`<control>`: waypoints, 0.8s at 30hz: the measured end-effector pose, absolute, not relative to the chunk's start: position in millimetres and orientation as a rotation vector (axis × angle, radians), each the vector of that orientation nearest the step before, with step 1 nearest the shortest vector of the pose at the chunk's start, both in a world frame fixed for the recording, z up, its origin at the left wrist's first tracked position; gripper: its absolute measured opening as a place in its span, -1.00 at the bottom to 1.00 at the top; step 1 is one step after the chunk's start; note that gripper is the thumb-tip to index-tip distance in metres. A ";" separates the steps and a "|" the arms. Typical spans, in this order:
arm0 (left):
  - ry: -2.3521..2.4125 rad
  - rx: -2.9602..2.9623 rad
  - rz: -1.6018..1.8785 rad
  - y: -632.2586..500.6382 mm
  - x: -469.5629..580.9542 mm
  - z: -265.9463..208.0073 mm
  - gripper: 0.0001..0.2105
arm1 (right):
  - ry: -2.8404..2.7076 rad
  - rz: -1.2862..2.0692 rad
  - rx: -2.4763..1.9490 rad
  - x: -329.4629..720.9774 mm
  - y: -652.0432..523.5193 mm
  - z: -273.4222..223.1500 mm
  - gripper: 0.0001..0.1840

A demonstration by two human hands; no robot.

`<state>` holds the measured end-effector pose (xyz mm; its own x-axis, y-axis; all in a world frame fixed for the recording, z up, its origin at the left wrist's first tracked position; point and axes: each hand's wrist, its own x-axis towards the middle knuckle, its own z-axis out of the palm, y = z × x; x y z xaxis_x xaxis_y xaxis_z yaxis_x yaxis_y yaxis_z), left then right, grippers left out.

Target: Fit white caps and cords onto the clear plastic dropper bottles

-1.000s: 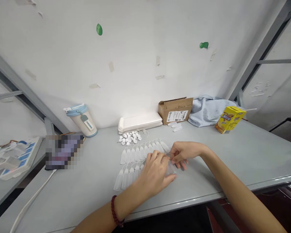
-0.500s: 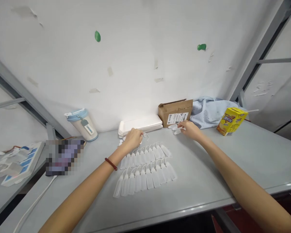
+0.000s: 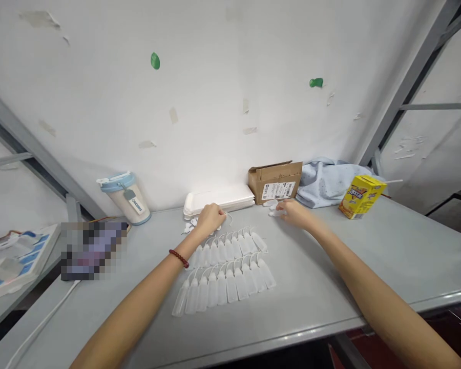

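My left hand is closed in a pinch in front of the stacked white trays. A thin curved white tube sticks out at its fingertips. Small white caps lie beside and partly behind that hand. Over by the cardboard box, my right hand has its fingers closed on the end of a small translucent bottle. Another loose bottle lies just behind. Between my arms, two rows of squeeze bottles lie flat, a front row and a back row, each bottle fitted with a thin bent tube.
White trays are stacked against the wall beside a cardboard box. A light blue cloth and a yellow drink carton stand right. Left are a tumbler, a blurred-out phone with cable, and a power strip.
My right hand has shifted slightly left and lower over the loose bottles. The left hand keeps its pinch on the tube. The whole view has shifted a little.
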<state>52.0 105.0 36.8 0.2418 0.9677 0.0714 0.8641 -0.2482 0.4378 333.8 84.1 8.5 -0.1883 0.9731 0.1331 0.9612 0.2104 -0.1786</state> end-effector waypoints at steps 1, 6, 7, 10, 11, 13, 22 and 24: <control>1.677 2.205 0.513 103.5 50.0 38.0 -0.83 | -2.277 0.106 -1.852 331.9 82.6 8.1 -0.72; 1.560 2.164 0.699 97.4 45.6 45.7 -0.83 | -2.308 0.223 -1.859 320.4 75.0 9.3 -0.81; 1.537 2.161 0.740 95.5 45.9 47.5 -0.83 | -2.307 0.243 -1.855 318.6 73.2 10.9 -0.82; 1.477 2.171 0.857 84.8 46.9 52.8 -0.84 | -2.298 0.320 -1.817 314.7 66.0 19.6 -0.85; 1.465 2.178 0.887 79.1 46.9 54.1 -0.85 | -2.297 0.345 -1.797 313.2 62.5 23.6 -0.85; 1.437 2.208 0.938 65.1 45.8 55.3 -0.87 | -2.280 0.411 -1.724 307.5 53.4 32.4 -0.83; 1.320 2.329 1.304 12.0 33.3 32.4 -0.92 | -1.991 1.082 -1.012 236.6 -2.8 48.8 -0.75; 1.324 2.322 1.294 8.6 33.9 28.8 -0.93 | -1.985 1.068 -0.997 227.3 -9.0 45.9 -0.77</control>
<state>33.9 8.6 28.8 0.2283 0.7664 0.6005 0.6178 -0.5907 0.5191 227.3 -9.0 45.9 -0.4885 0.8510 0.1929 0.3081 0.3750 -0.8743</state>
